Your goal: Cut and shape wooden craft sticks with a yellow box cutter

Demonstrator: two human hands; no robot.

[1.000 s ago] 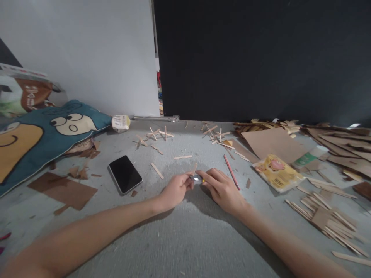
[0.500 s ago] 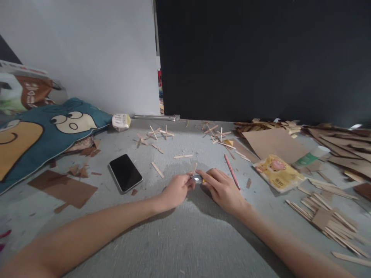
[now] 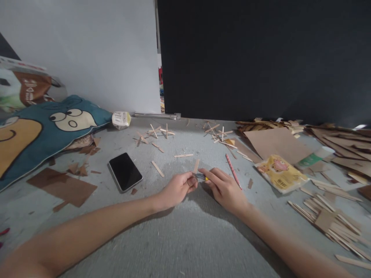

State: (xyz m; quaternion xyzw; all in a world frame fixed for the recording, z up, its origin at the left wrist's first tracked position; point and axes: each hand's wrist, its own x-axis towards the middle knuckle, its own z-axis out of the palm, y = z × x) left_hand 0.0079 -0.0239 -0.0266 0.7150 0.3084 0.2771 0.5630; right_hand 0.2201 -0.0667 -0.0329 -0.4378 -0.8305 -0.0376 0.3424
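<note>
Phone [image 3: 125, 172] left of left hand [image 3: 175, 190]

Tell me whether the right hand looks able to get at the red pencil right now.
Probably yes: the red pencil lies close beside the right hand, with nothing on top or between them. That hand seems to hold a small blade, though, which may need releasing first.
</note>
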